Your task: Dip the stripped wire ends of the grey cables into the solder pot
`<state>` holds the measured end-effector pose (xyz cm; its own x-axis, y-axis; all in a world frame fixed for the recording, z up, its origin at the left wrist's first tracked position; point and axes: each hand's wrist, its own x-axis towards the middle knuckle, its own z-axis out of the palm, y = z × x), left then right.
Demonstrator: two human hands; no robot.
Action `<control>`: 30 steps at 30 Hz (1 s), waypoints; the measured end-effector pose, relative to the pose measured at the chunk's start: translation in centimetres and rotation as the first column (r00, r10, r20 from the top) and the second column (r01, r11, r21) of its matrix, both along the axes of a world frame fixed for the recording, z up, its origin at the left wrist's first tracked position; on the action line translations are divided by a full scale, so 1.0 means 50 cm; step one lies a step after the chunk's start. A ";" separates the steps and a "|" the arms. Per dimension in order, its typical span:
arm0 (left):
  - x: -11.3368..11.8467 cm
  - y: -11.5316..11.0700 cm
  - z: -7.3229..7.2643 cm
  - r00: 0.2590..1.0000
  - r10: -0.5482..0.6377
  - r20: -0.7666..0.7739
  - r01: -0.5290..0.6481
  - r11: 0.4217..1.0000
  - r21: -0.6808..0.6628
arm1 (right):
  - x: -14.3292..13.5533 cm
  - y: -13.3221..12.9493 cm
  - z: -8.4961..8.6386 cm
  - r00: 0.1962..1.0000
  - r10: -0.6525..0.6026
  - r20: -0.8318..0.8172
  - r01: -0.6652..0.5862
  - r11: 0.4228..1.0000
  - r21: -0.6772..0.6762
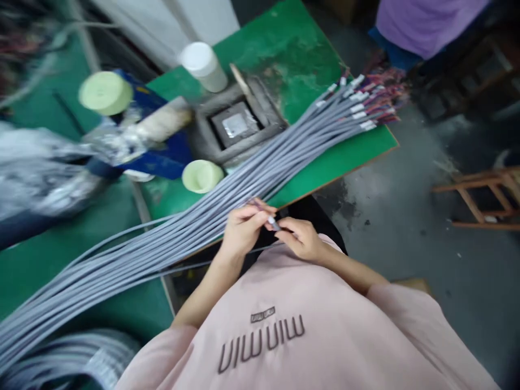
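Observation:
One grey cable point(275, 225) with a white band near its end is held between my two hands in front of my shirt. My left hand point(244, 226) pinches it near the white band, and thin reddish wires show at its fingers. On the other side, the fingers of my right hand point(301, 237) close round the grey sheath. Just beyond my hands, a thick bundle of grey cables point(239, 187) lies slantwise across the green table, and its far right end carries white bands and fanned-out coloured wires point(384, 97).
A grey square tray-like block point(199, 130) with a dark recess stands behind the bundle. Near it are a white jar point(205, 67), pale green cups point(202, 176) and a blue box point(162, 157). A cable coil point(73, 357) lies lower left; a wooden stool point(483, 200) stands right. Behind is someone's purple garment point(426, 24).

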<state>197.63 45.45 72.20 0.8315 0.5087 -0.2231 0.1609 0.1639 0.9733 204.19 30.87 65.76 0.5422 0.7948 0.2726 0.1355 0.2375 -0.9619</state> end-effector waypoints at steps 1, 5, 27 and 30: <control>0.005 -0.004 -0.003 0.999 0.015 -0.038 -0.017 0.999 -0.030 | 0.004 -0.003 0.003 1.000 -0.008 -0.023 0.007 1.000 -0.015; 0.023 -0.014 -0.010 0.997 0.027 -0.074 -0.039 0.986 -0.160 | 0.022 -0.016 0.008 0.999 0.002 -0.048 -0.007 0.993 -0.119; -0.014 -0.023 0.019 0.991 0.105 0.087 -0.060 0.909 -0.413 | 0.009 -0.026 0.037 0.998 0.056 0.013 -0.051 0.968 -0.247; -0.018 -0.021 0.020 0.991 0.100 0.086 -0.054 0.901 -0.430 | 0.004 -0.025 0.041 0.999 0.050 0.019 -0.043 0.965 -0.258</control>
